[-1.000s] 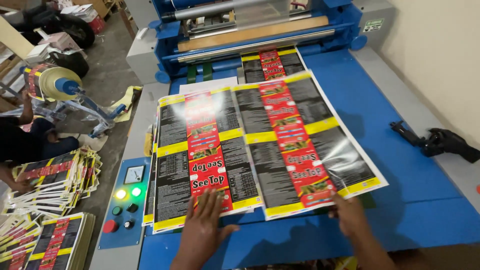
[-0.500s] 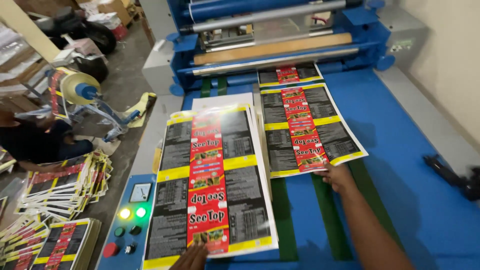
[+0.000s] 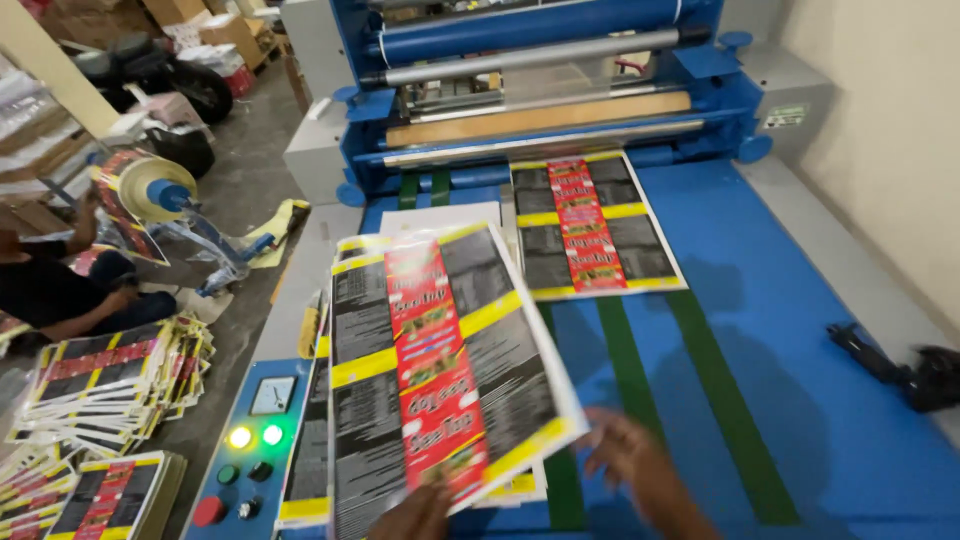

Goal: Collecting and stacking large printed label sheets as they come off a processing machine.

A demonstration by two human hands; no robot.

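1. Head view: I hold one printed sheet (image 3: 445,375), black with yellow bands and a red strip, lifted and tilted above the near left part of the blue table (image 3: 800,380), over a stack of like sheets (image 3: 310,450) by the control panel (image 3: 245,450).
2. Another sheet (image 3: 590,228) lies flat at the table's far edge, partly under the machine's rollers (image 3: 530,60); I judge the work only partway done.
3. My left hand (image 3: 415,515) grips the lifted sheet's near edge, fingers closed on it, mostly cut off by the frame.
4. My right hand (image 3: 630,455) is blurred, fingers spread, empty, just beside the sheet's near right corner, above the table.
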